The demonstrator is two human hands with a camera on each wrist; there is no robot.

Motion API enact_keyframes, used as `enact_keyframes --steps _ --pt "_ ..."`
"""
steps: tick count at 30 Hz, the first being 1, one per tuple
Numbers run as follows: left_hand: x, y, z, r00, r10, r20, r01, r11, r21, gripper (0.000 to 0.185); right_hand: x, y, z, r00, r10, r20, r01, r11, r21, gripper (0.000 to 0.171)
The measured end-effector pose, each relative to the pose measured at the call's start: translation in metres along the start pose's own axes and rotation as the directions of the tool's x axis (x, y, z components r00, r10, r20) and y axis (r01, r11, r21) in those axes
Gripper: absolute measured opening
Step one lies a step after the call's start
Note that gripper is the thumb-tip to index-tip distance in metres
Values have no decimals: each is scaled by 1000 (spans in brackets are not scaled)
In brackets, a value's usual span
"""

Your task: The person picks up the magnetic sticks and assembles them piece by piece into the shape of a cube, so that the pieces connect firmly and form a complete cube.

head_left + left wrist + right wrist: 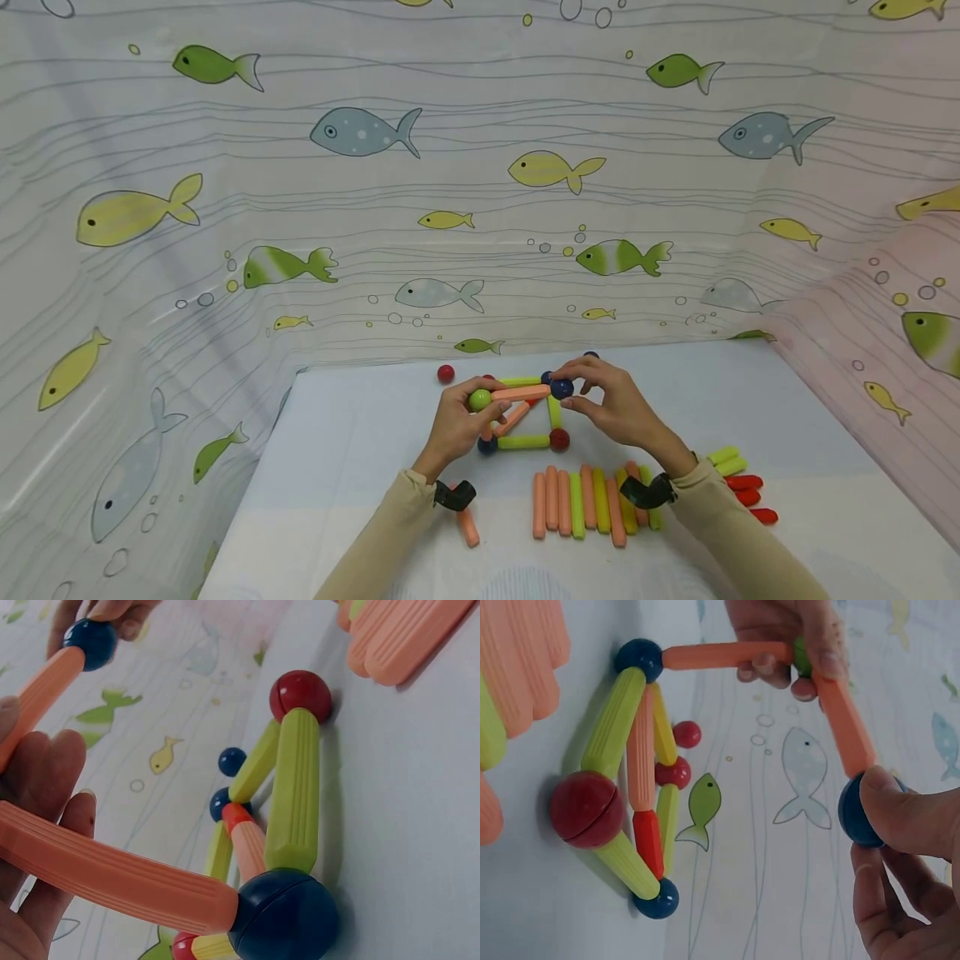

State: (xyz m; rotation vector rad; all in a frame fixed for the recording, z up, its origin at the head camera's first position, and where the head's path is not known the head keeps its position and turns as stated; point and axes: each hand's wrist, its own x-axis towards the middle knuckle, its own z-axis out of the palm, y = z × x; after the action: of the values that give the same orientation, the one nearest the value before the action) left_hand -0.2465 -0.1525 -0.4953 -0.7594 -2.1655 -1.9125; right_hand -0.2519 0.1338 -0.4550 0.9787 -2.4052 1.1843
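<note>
My left hand [463,421] grips a green ball [480,400] and the end of an orange rod [521,392] joined to it. At that rod's other end, my right hand [615,404] pinches a dark blue ball [562,389] between thumb and fingers. A second orange rod [120,885] runs up from a blue corner ball [285,915] to the green ball, passing across my left palm. Below lies a four-sided frame of yellow-green rods [523,442], with a red ball [559,439] at its near right corner. An orange rod and a red rod [648,844] cross inside it diagonally.
Several orange, yellow and green rods [564,502] lie in a row near me, partly under my right wrist. Red rods [744,482] sit farther right. One orange rod [468,527] lies under my left wrist. A loose red ball [446,373] is near the back edge.
</note>
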Motion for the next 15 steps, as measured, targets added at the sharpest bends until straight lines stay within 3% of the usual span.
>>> enact_keyframes --steps 15 --pt "1 0 1 999 -36 -19 36 999 8 21 1 -1 -1 991 -130 9 130 990 -44 49"
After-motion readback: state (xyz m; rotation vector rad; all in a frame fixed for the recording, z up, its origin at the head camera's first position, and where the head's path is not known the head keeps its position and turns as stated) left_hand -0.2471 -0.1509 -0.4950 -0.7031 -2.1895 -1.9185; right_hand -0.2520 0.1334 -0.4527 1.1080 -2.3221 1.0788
